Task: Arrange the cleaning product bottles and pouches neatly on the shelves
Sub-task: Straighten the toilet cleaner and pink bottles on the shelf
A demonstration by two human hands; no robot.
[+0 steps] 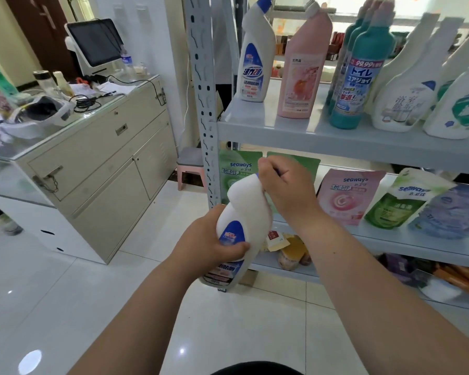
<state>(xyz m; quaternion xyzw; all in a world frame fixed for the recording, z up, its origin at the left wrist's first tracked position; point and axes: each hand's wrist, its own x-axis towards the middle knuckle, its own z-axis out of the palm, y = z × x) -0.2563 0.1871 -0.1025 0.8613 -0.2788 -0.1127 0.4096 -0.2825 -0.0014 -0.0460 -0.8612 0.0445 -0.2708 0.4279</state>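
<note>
Hands (255,212) grip smooth white angled-neck bottle (238,220) before grey shelves (336,136).

Brightness: bright, even indoor daylight throughout.
Source: window (431,6) behind the top shelf, blown out to near white.
Glare: two round hot spots on the glossy floor tiles (52,307); pale sheen on the glass surface (46,139) at left; soft shine on the upper shelf board (255,123).
Shadows: weak and soft-edged; darker under the shelf boards, lowest shelf murky.
Distortion: wide-angle; shelf upright (201,77) bows, spray bottles (460,104) at the right edge lean and stretch.
Blur: far-left clutter and lower-right corner smeared; label on the white bottle (238,220) mid-frame soft; upper-shelf labels readable.
Compression: mild blockiness, fine text mushy.
</note>
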